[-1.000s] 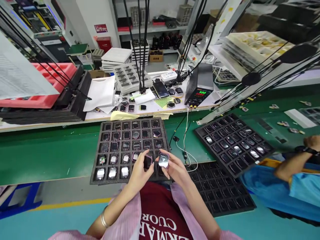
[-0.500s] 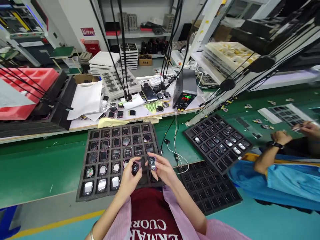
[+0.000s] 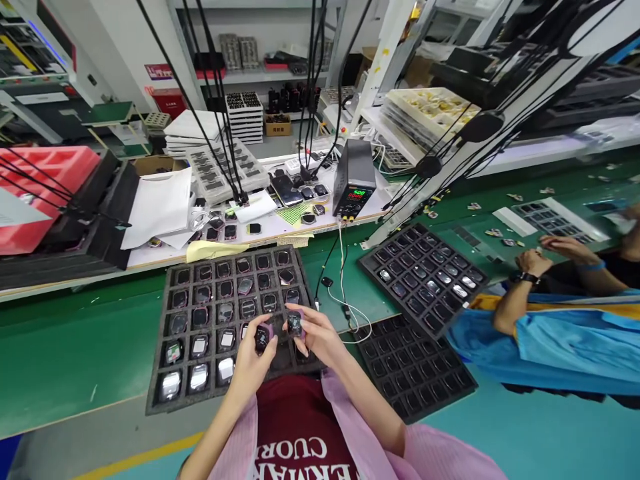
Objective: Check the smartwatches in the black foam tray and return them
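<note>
The left hand [image 3: 253, 355] pinches 1 purple-edged watch unit [image 3: 262, 339] in curled fingers; the right hand [image 3: 320, 339] grips a 2nd unit [image 3: 295, 325], both over a gridded foam tray [image 3: 158, 360] holding rounded-square watches [image 3: 199, 345]. Farther, a pale plastic box [image 3: 256, 183] holds dark parts.

The watch [image 3: 261, 339] in my left grip [image 3: 253, 357] and the second watch [image 3: 295, 325] in my right grip [image 3: 320, 339] are black, edged with purple. My sleeve [image 3: 445, 448] is pink, my shirt [image 3: 295, 408] dark red with white lettering [image 3: 303, 448]. The tray [image 3: 213, 347] is charcoal, the counter [image 3: 75, 327] green.
</note>
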### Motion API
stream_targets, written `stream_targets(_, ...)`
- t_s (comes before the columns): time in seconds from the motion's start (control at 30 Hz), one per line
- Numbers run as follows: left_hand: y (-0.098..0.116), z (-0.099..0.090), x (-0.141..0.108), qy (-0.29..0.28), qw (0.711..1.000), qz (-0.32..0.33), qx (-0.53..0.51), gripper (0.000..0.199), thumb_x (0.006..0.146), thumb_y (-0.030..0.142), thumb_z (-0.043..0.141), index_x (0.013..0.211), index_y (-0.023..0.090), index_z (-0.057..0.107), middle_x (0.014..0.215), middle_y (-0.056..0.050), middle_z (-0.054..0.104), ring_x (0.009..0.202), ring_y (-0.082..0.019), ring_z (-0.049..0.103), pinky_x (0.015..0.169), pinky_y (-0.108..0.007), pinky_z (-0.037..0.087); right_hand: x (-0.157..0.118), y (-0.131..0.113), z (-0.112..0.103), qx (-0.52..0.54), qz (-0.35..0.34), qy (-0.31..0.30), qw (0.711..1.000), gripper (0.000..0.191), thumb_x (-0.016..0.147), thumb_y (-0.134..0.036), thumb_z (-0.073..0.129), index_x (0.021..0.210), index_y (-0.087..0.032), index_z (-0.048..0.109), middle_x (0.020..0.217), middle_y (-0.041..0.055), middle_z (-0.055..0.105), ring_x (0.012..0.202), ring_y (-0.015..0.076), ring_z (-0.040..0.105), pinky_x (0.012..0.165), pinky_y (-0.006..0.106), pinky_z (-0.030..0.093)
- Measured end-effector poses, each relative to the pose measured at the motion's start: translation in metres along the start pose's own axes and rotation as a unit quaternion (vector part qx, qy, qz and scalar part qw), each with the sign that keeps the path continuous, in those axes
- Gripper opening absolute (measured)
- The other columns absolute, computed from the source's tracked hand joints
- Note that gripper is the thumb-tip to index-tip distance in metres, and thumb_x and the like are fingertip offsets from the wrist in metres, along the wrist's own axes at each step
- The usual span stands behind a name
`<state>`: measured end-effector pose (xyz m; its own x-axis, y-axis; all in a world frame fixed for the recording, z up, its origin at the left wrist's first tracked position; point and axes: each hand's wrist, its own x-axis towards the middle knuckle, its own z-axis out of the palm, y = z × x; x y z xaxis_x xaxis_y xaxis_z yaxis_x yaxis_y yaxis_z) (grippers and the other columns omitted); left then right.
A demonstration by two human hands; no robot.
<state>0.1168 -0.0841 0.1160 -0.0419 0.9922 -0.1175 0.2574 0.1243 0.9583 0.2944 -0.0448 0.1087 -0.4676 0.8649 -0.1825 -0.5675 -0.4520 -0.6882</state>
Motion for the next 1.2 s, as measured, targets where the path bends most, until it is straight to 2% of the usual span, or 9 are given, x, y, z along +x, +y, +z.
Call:
stream_targets(0.43,0.008,-0.001,-0.002,-0.003,1.000,0.009,-0.027,0.035,0.081,0.017,0.054,0.116,0.019,0.054,0.117,-0.008,0.063,0.112,-0.023,0.057,0.099,-0.037,0.041,0.000,-0.003,0.008,-0.022,0.007,0.032,0.999,0.041,0.080,-0.027,0.069,0.120,-0.019,0.064,0.091,0.0093,0.072,0.043,0.0077,0.051,0.036,0.020,0.035)
stream_targets(0.57,0.010,-0.002,-0.003,-0.006,0.999,-0.003,-0.037,0.036,0.083,0.019,0.054,0.119,0.020,0.053,0.114,-0.007,0.063,0.104,-0.021,0.060,0.096,-0.036,0.043,0.000,-0.004,0.010,-0.027,0.003,0.028,0.999,0.040,0.081,-0.026,0.068,0.120,-0.020,0.065,0.091,0.0088,0.072,0.042,0.0075,0.051,0.037,0.020,0.036)
stream_targets(0.7,0.014,-0.004,-0.005,0.006,0.999,0.002,-0.042,0.035,0.082,0.020,0.055,0.117,0.021,0.055,0.114,-0.006,0.062,0.108,-0.021,0.058,0.096,-0.035,0.043,-0.003,-0.007,0.013,-0.041,-0.005,0.033,0.999,0.039,0.081,-0.028,0.067,0.119,-0.020,0.065,0.091,0.0093,0.072,0.042,0.0076,0.050,0.037,0.021,0.036)
stream_targets(0.9,0.023,-0.009,-0.013,0.011,0.998,-0.009,-0.064,0.036,0.081,0.023,0.058,0.117,0.022,0.056,0.106,-0.005,0.063,0.094,-0.021,0.061,0.087,-0.033,0.048,-0.010,-0.012,0.019,-0.054,-0.011,0.025,0.998,0.040,0.079,-0.030,0.069,0.117,-0.019,0.066,0.088,0.0098,0.072,0.041,0.0086,0.049,0.035,0.021,0.035)
stream_targets(1.07,0.025,-0.011,-0.014,0.002,0.999,0.002,-0.053,0.036,0.082,0.021,0.057,0.117,0.021,0.055,0.106,-0.005,0.062,0.096,-0.020,0.059,0.088,-0.032,0.047,-0.012,-0.011,0.020,-0.057,-0.014,0.014,0.998,0.040,0.079,-0.032,0.069,0.117,-0.020,0.066,0.088,0.0093,0.072,0.041,0.0088,0.051,0.034,0.021,0.035)
stream_targets(1.13,0.022,-0.010,-0.014,-0.006,0.998,-0.007,-0.055,0.035,0.083,0.022,0.056,0.117,0.021,0.054,0.104,-0.004,0.062,0.088,-0.018,0.059,0.083,-0.030,0.048,-0.011,-0.010,0.019,-0.060,-0.008,0.010,0.998,0.039,0.081,-0.031,0.069,0.118,-0.020,0.066,0.089,0.0094,0.072,0.042,0.0089,0.052,0.035,0.021,0.038)
stream_targets(1.2,0.018,-0.009,-0.013,-0.012,0.997,-0.036,-0.074,0.037,0.083,0.026,0.057,0.120,0.022,0.052,0.103,-0.004,0.060,0.075,-0.014,0.058,0.071,-0.028,0.050,-0.009,-0.009,0.018,-0.064,0.003,0.005,0.998,0.041,0.082,-0.031,0.067,0.121,-0.020,0.063,0.091,0.0098,0.071,0.045,0.0096,0.053,0.038,0.022,0.041)
